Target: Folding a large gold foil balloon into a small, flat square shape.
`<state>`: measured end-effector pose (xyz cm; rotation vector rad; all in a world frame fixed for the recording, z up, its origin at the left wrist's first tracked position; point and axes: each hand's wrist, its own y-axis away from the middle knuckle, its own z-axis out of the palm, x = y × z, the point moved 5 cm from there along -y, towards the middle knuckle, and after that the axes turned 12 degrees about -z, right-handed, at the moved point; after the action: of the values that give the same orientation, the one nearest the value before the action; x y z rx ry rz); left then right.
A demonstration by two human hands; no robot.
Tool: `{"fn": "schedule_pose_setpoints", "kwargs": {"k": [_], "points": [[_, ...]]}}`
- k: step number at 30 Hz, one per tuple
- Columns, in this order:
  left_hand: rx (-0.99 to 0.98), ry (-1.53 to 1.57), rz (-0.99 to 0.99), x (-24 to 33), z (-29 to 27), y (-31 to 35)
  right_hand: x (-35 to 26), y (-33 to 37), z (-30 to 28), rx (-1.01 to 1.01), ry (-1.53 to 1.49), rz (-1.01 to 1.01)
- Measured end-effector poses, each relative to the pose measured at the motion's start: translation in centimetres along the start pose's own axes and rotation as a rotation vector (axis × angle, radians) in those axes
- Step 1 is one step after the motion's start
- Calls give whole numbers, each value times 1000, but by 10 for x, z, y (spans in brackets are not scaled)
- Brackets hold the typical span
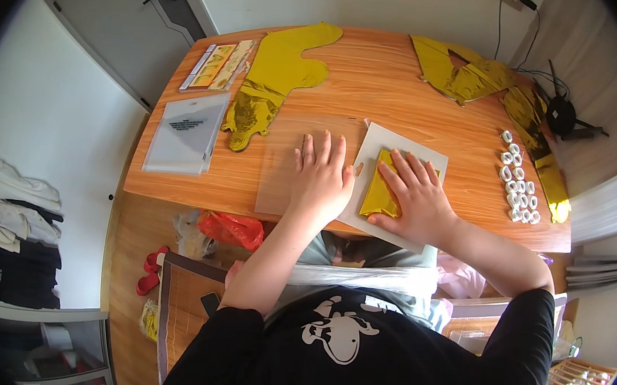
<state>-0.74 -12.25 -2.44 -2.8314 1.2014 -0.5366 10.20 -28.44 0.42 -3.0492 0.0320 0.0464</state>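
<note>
My left hand [322,179] lies flat, fingers spread, on a clear plastic sleeve [274,182] near the table's front edge. My right hand [420,203] is open too, its fingers spread over a folded piece of gold foil [379,198]. Part of the foil is hidden under that hand. Beneath it lies a pale grey card [368,146], set at a slant, with one side close to my left fingertips.
A flat gold foil balloon [276,63] lies at the back left, beside printed cards [217,65] and plastic bags [184,136]. More gold foil [468,78] is at the back right. Several white rolls [514,175] and a black router [561,115] stand along the right side.
</note>
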Motion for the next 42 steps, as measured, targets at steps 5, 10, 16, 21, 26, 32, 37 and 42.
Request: {"fn": "schedule_pose_setpoints", "kwargs": {"k": [5, 10, 16, 21, 26, 32, 37, 42], "points": [[-15, -24, -20, 3, 5, -3, 2, 6, 1, 14, -13, 52], [-18, -14, 44, 9, 4, -6, 0, 10, 4, 36, 16, 75], [-116, 8, 126, 14, -1, -7, 1, 8, 0, 21, 20, 48], [-136, 57, 111, 13, -5, -9, 8, 5, 3, 13, 12, 20], [-88, 80, 170, 14, -1, -8, 6, -4, 1, 36, -25, -39], [-131, 94, 181, 19, 1, -4, 3, -19, 6, 59, -75, -32], [-128, 100, 181, 18, 5, -3, 1, -27, 10, 136, -126, -41], [-120, 70, 170, 18, 9, -1, 4, -26, 8, 199, -145, -36]]}}
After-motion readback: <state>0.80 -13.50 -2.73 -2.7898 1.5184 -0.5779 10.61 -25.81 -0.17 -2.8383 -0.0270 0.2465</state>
